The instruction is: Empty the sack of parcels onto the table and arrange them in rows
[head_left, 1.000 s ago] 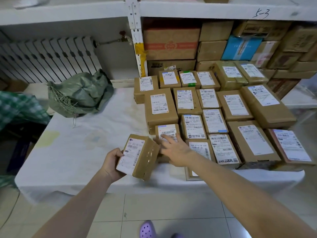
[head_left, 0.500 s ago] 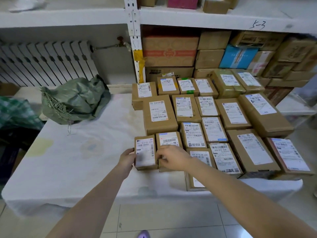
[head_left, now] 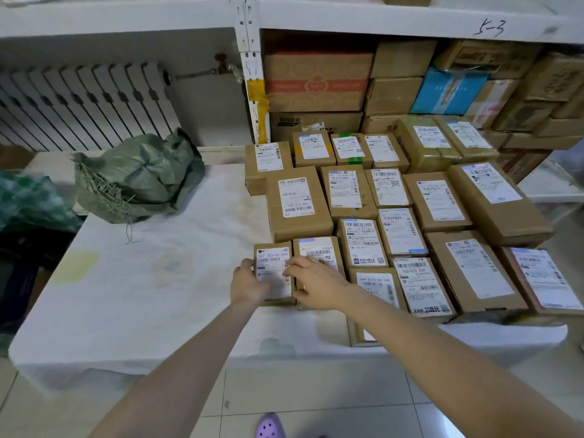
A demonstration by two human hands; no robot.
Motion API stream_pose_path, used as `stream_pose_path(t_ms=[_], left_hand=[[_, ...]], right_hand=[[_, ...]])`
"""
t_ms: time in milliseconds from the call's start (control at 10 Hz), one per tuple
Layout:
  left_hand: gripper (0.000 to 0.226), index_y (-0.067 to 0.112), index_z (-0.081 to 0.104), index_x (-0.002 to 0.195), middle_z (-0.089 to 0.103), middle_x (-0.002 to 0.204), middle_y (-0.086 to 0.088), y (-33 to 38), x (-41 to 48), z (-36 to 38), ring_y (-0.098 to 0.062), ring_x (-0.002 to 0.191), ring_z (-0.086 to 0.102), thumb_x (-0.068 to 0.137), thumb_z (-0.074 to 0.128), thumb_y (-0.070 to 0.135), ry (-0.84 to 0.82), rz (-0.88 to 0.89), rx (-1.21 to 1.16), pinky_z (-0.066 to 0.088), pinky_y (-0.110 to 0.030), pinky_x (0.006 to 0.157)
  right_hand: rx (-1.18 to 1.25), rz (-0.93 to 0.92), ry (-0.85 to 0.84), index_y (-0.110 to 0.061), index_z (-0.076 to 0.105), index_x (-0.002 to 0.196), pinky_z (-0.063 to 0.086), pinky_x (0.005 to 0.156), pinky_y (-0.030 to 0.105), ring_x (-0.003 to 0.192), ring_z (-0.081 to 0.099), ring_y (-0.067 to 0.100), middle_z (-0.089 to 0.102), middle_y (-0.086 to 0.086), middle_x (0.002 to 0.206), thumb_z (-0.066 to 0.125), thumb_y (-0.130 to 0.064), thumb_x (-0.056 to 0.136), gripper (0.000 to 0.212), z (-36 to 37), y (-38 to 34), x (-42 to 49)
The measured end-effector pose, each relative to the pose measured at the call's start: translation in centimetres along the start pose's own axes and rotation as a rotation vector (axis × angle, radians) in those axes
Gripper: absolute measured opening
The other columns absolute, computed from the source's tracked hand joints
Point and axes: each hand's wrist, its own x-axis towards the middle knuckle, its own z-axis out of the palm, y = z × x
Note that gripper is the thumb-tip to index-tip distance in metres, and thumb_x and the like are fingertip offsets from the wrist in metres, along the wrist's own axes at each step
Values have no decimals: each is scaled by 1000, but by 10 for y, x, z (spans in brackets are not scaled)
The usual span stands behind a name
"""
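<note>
A small brown parcel (head_left: 274,263) with a white label lies flat on the white table (head_left: 142,298), at the left end of the nearest row. My left hand (head_left: 248,284) grips its left side. My right hand (head_left: 316,286) rests, fingers spread, across its right edge and the neighbouring parcel (head_left: 317,249). Several more labelled brown parcels (head_left: 388,216) lie in rows over the table's right half. The crumpled green sack (head_left: 139,178) sits at the table's back left.
Shelving (head_left: 410,23) behind the table holds stacked cartons (head_left: 316,80). A white radiator (head_left: 79,102) stands at the back left. Green chequered cloth (head_left: 28,200) lies off the table's left edge. My purple shoe (head_left: 268,426) is on the tiled floor.
My left hand brought the small parcel from a tilted hold down flat onto the table, against the left end of the nearest row. My right hand shifted onto its right edge.
</note>
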Motion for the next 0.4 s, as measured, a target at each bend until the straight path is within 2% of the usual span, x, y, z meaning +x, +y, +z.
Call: stream_pose_path(t_ms=[100,200,300,400], left_hand=[[50,10,51,125,61,115,-17,-3,4,-4,-34,96,62,76,58,1,11,33,31,51,-35,77],[54,11,46,135,60,120,-15,-5,8,-3,-34,104,60,81,53,1,-13,54,89,49,-32,80],[59,15,43,139,53,125,-17,5,2,-4,-36,114,53,81,51,4,-15,47,197,48,-38,94],[60,15,40,142,44,130,-16,21,-11,-2,-36,123,41,83,51,5,24,73,307,41,-36,98]], right_hand=[[-94,70,-23,-25,36,142,26,112,50,139,24,23,25,3,149,70,-50,76,78,0,7,-7],[-160,107,-4,-27,32,143,28,111,51,141,19,24,23,4,148,69,-54,78,80,8,12,-12],[-127,112,37,-24,31,144,21,114,54,144,10,26,20,4,153,66,-48,83,75,12,9,-12],[-93,117,89,-20,36,141,27,113,46,137,24,27,26,7,144,68,-40,83,69,17,11,-16]])
